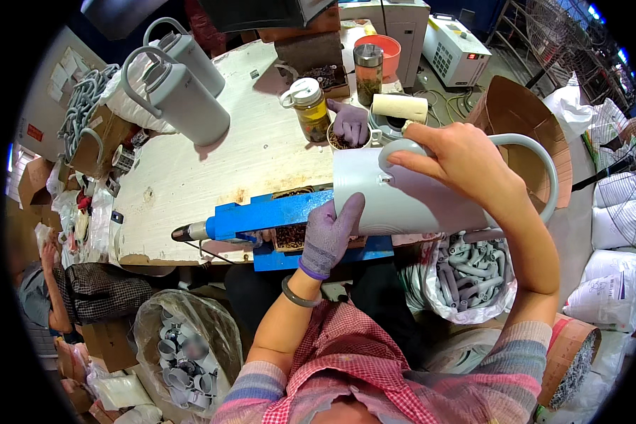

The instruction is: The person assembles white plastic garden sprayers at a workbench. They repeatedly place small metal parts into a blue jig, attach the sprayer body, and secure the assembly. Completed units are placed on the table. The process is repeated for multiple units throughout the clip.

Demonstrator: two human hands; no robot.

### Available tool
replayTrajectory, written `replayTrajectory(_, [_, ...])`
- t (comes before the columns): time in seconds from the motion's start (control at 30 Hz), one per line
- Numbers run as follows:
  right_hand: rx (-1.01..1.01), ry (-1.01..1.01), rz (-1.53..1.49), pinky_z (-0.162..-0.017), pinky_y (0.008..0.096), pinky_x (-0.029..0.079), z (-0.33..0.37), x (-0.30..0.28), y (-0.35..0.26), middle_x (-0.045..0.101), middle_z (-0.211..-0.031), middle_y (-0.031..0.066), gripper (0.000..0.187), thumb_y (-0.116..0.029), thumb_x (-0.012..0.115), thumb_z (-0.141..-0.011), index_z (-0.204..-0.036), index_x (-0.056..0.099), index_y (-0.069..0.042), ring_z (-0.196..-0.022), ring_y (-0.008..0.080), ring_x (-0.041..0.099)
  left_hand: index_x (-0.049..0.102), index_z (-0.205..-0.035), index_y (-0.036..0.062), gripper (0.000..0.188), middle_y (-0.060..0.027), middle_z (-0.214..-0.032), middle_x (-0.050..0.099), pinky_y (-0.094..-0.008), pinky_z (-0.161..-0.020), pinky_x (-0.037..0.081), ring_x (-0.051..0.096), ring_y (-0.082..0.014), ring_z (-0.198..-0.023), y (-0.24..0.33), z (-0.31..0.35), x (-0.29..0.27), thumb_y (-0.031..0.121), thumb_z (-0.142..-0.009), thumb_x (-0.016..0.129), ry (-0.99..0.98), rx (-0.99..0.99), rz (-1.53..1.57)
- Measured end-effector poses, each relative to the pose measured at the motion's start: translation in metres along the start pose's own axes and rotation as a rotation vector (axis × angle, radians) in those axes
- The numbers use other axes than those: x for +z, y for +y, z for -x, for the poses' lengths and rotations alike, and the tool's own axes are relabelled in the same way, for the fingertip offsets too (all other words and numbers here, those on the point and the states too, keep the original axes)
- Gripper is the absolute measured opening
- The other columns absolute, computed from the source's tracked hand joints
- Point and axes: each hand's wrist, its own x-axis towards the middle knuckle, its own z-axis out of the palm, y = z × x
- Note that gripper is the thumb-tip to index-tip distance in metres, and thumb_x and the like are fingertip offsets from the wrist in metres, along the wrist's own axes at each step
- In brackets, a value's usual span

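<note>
A light grey jug lies on its side in front of me, its large bail handle at the right. My left hand, in a purple-grey glove, grips the jug's left end, thumb on top. My bare right hand reaches over the jug and pinches a curved grey handle piece against its upper side. A small metal fitting shows on the wall beside it. The blue bar of a bench fixture meets the jug's left end; I cannot tell how far inside it reaches.
Two grey jugs stand on the white table. Behind my hands are a yellow-liquid bottle, a tumbler and a purple glove on a cup. Bags of grey handles and grey parts sit below. Another person is at left.
</note>
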Motion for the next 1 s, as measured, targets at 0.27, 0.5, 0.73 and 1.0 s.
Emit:
replayTrajectory(0.27, [0.088, 0.06, -0.065, -0.056, 0.047, 0.046, -0.004, 0.013, -0.006, 0.059, -0.057, 0.0168, 0.048, -0.044, 0.05, -0.095, -0.071, 0.066, -0.005, -0.057, 0.0377, 0.059, 0.068, -0.106, -0.0061, 0.038, -0.0086, -0.091, 0.072, -0.0276, -0.072, 0.051, 0.062, -0.0101, -0.081, 0.011, -0.001, -0.001, 0.029, -0.099, 0.059, -0.045, -0.012, -0.036])
replayTrajectory(0.5, [0.026, 0.027, 0.003, -0.052, 0.0456, 0.045, -0.004, 0.018, -0.006, 0.056, -0.051, 0.0167, 0.048, -0.043, 0.053, -0.092, -0.066, 0.067, -0.006, -0.051, 0.0367, 0.058, 0.07, -0.099, -0.0039, 0.039, -0.0108, -0.078, 0.071, -0.0296, -0.066, 0.051, 0.062, -0.0105, -0.069, 0.001, -0.003, -0.001, 0.034, -0.099, 0.059, -0.046, 0.009, -0.033])
replayTrajectory(0.73, [0.021, 0.029, 0.076, -0.05, 0.0441, 0.045, -0.01, 0.024, -0.009, 0.055, -0.05, 0.0157, 0.046, -0.043, 0.055, -0.09, -0.065, 0.066, -0.006, -0.048, 0.035, 0.057, 0.069, -0.104, -0.0032, 0.037, -0.0131, -0.085, 0.072, -0.0314, -0.072, 0.052, 0.067, -0.0165, -0.075, 0.005, 0.002, -0.001, 0.032, -0.099, 0.059, -0.043, 0.028, -0.048])
replayTrajectory(1.0, [0.069, 0.134, -0.009, -0.046, 0.0414, 0.043, -0.006, 0.036, -0.005, 0.051, -0.048, 0.0137, 0.039, -0.037, 0.061, -0.087, -0.063, 0.062, -0.006, -0.045, 0.0335, 0.052, 0.068, -0.108, 0.0007, 0.021, -0.0182, -0.083, 0.07, -0.037, -0.066, 0.052, 0.07, -0.0283, -0.075, -0.007, 0.004, -0.008, 0.018, -0.096, 0.062, 0.034, 0.493, -0.63])
